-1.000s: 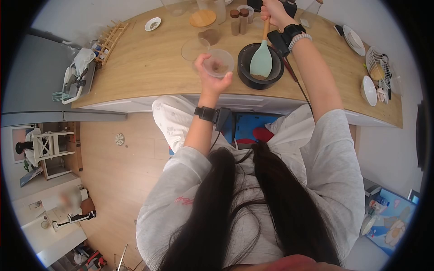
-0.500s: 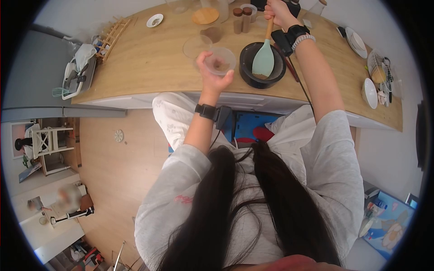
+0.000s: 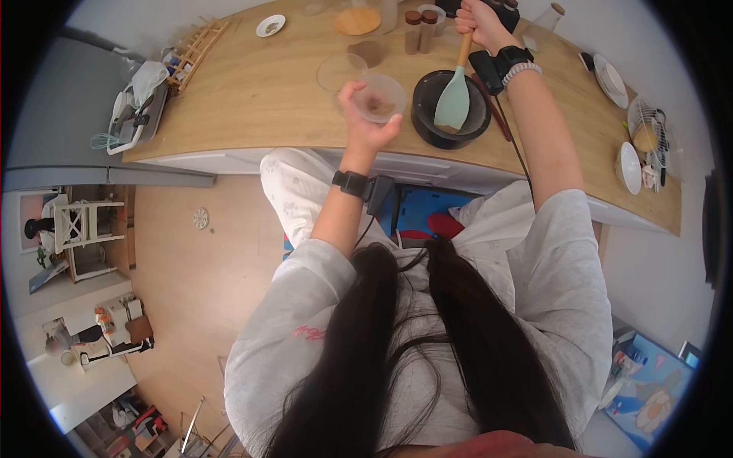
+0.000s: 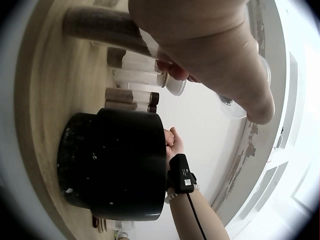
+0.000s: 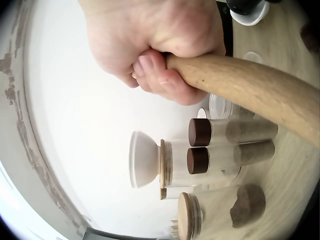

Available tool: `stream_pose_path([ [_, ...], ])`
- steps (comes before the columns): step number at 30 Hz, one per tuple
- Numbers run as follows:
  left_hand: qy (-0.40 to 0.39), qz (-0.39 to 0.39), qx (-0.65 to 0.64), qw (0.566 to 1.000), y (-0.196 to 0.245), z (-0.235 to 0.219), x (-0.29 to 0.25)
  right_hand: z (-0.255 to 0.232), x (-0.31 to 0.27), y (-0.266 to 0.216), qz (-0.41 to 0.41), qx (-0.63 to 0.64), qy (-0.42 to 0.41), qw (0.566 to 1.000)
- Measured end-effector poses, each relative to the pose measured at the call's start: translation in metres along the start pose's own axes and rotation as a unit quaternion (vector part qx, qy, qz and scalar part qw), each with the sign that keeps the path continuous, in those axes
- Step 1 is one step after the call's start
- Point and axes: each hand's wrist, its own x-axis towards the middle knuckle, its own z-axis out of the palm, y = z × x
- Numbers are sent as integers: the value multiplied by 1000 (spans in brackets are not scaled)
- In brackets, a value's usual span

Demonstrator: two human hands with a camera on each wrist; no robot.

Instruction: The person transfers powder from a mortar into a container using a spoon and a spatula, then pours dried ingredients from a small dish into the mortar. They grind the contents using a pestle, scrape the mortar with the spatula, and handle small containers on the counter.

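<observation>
My left hand (image 3: 370,126) holds a clear plastic bowl (image 3: 389,90) with a little brown matter in its bottom. The fingers and thumb grip its sides. Just right of it stands a thick-walled black bowl (image 3: 422,126), its stepped, speckled side filling much of the left wrist view. My right hand (image 3: 481,24) is wrapped round the wooden handle (image 5: 240,80) of a mint-green spatula (image 3: 453,99). The spatula slants down into the black bowl, its broad head over brown powder (image 3: 447,129) at the near side.
Two brown-capped jars (image 3: 412,34) stand behind the black bowl. A clear round lid (image 3: 342,72) and a wooden-lidded jar (image 3: 357,21) are to the left. At the right are stacked white plates (image 3: 611,80), a white bowl (image 3: 628,168) and a wire basket (image 3: 649,126).
The head view has shifted slightly, so the counter items appear a little farther right. Both hands keep their grips, and the spatula stays in the black bowl at nearly the same slant.
</observation>
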Motion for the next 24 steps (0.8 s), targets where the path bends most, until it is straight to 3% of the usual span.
stream_pose_path([
  [14, 23, 5, -12, 1000, 1, 4, 1, -5, 5, 3, 22, 23, -15, 999],
  [24, 25, 0, -5, 1000, 0, 3, 0, 21, 1, 4, -19, -46, 67, 996],
])
